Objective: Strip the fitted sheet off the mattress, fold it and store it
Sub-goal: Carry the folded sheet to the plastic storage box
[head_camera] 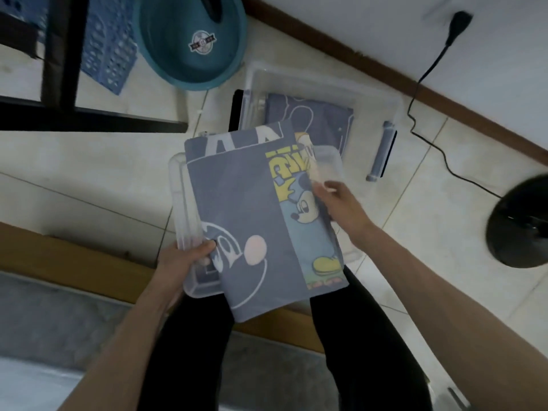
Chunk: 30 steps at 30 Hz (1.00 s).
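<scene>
We see the folded fitted sheet (pixel 252 209), grey-blue with cartoon mouse prints, lying flat at frame centre on a clear lid (pixel 184 209).

folded sheet (pixel 252 209) on clear lid (pixel 184 203) | both hands gripping | open bin (pixel 376 105) beyond

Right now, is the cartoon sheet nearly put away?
Nearly. The sheet is already folded flat. The left hand grips it together with a clear lid underneath, and the right hand holds its other edge. Left: laying it in the open clear box on the floor and closing the lid.
</scene>
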{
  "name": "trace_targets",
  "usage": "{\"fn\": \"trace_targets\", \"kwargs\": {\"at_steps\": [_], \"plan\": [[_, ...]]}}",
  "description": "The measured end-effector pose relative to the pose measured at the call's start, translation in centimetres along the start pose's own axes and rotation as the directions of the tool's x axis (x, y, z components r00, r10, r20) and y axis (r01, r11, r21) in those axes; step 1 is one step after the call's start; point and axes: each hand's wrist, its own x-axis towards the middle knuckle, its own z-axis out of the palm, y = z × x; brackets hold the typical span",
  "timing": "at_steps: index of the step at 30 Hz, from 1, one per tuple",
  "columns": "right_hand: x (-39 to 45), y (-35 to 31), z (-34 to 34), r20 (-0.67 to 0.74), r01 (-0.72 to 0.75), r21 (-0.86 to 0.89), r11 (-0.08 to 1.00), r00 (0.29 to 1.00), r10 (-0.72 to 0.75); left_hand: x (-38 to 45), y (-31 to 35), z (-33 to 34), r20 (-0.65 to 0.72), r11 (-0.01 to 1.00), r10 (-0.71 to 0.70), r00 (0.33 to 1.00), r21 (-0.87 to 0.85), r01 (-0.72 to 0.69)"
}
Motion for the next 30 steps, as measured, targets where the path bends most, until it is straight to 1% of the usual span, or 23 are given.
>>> {"fn": "trace_targets", "kwargs": {"at_steps": [2,4,6,9,12,14,18,20,22,23,25,26,29,30], "plan": [[-1.4,0.4,-0.3,0.066,-0.051,-0.006,0.999,0.997,0.051,-0.3,0.1,0.2,0.010,1.000,-0.007,1.000,-0.026,0.008],[-1.5,0.5,-0.9,0.065,-0.143,-0.002,0.990,0.988,0.143,-0.6,-0.2,0.4,0.015,0.999,-0.012,1.000,-0.030,0.013],[-1.2,0.5,-1.4,0.117,-0.213,-0.032,0.977,0.970,0.215,-0.4,-0.5,0.8,0.010,1.000,-0.004,1.000,-0.030,0.004],[-1.0,0.8,-1.4,0.257,-0.250,-0.018,0.968,0.935,0.246,0.2,-0.9,1.4,0.007,0.999,-0.009,1.000,-0.048,0.010],[-0.7,0.9,-1.6,0.319,-0.340,-0.009,0.940,0.890,0.325,0.7,-1.7,1.5,0.031,0.998,-0.035,0.999,-0.050,0.037],[-0.5,0.7,-1.9,0.356,-0.344,-0.006,0.939,0.877,0.324,0.4,-2.0,1.6,0.064,0.995,-0.045,0.997,-0.086,0.050],[-0.3,-0.4,-2.2,0.364,-0.196,0.021,0.980,0.915,0.175,-0.4,-2.4,1.8,0.119,0.986,-0.036,0.992,-0.159,0.055],[-0.4,-1.7,-2.4,0.400,-0.121,0.016,0.993,0.911,0.104,-0.7,-2.3,1.6,0.129,0.985,-0.026,0.991,-0.168,0.048],[-0.4,-3.7,-2.7,0.448,-0.013,-0.057,0.998,0.893,0.037,-1.0,-2.2,1.1,0.145,0.986,-0.037,0.989,-0.158,0.060],[-0.3,-5.0,-2.9,0.454,0.071,-0.148,0.986,0.891,0.004,-1.0,-2.1,0.9,0.156,0.987,-0.049,0.987,-0.141,0.072],[0.5,-7.9,-3.6,0.423,0.227,-0.382,0.896,0.905,-0.050,-1.0,-2.2,0.1,0.168,0.990,-0.081,0.983,-0.098,0.098],[1.3,-9.5,-4.0,0.403,0.273,-0.479,0.834,0.913,-0.067,-0.9,-2.2,-0.4,0.180,0.991,-0.100,0.979,-0.075,0.115],[4.9,-13.5,-4.9,0.395,0.360,-0.670,0.649,0.913,-0.098,-0.2,-3.5,-1.9,0.218,0.983,-0.185,0.958,0.037,0.182],[6.8,-14.3,-5.1,0.361,0.365,-0.733,0.574,0.924,-0.126,0.1,-4.1,-2.5,0.218,0.978,-0.210,0.953,0.066,0.200]]}}
